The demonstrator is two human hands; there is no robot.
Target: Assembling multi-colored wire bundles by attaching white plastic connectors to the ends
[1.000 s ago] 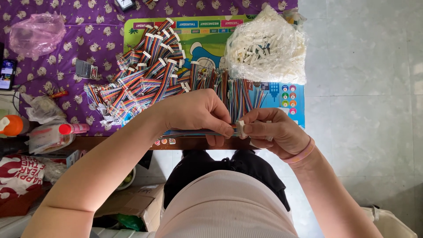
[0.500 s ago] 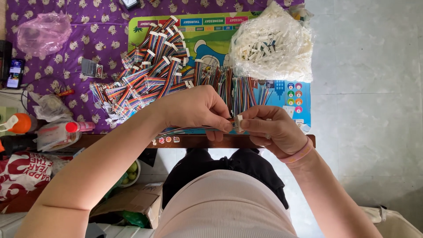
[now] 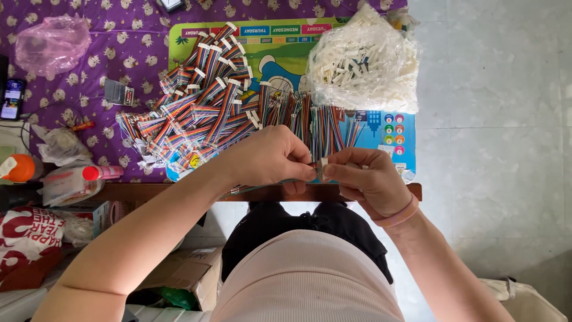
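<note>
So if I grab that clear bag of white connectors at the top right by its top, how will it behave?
The clear bag of white connectors would probably sag and shift, since its thin crinkled film holds many small loose pieces. It looks light for its bulk. Pushed, it would likely slump rather than roll, perhaps nudging the loose coloured wires beside it.

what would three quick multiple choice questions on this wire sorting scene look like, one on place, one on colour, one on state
1. Where does the clear bag of white connectors lie?
A. right end of the mat
B. on the floor
C. on the person's lap

2. What colour is the tablecloth?
A. plain white
B. purple with small pale figures
C. black

3. How do the left hand and right hand stand?
A. both flat on the table
B. far apart
C. fingertips together on a small white connector

Answers: 1 A, it sits by the mat's right edge; 2 B, purple shows left of the mat; 3 C, both hands pinch the connector at the table's near edge.
</note>
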